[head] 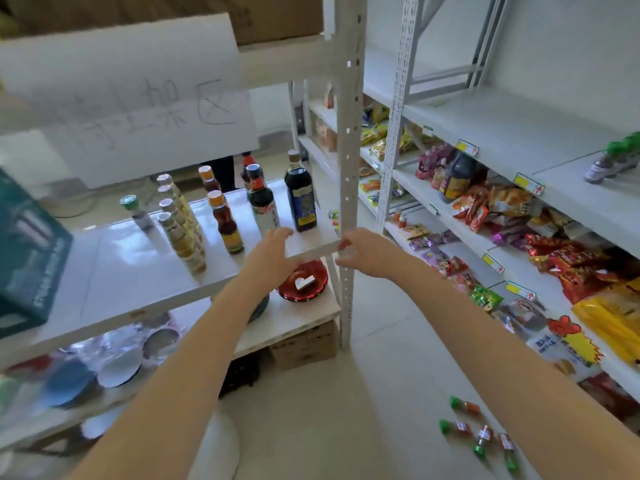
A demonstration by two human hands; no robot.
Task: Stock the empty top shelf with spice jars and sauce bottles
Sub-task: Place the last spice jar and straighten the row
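Observation:
Sauce and oil bottles stand on a white shelf board (138,271) at the left: a dark blue-labelled bottle (300,199), a dark soy bottle (263,206), an amber bottle (227,225) and a row of pale yellow bottles (181,233). My left hand (273,254) reaches to the board's front edge just before the dark bottles, fingers apart, holding nothing. My right hand (363,252) is at the board's right corner beside the upright post (348,168), fingers curled and empty. A light grey top shelf (502,129) on the right rack holds one green-capped bottle (613,161) lying on its side.
Snack packets (561,258) fill the lower right shelves. Several small red bottles with green caps (481,431) lie on the floor. A red dish (303,280) sits under the left board, a teal box (27,251) at far left, a paper sign (149,109) above.

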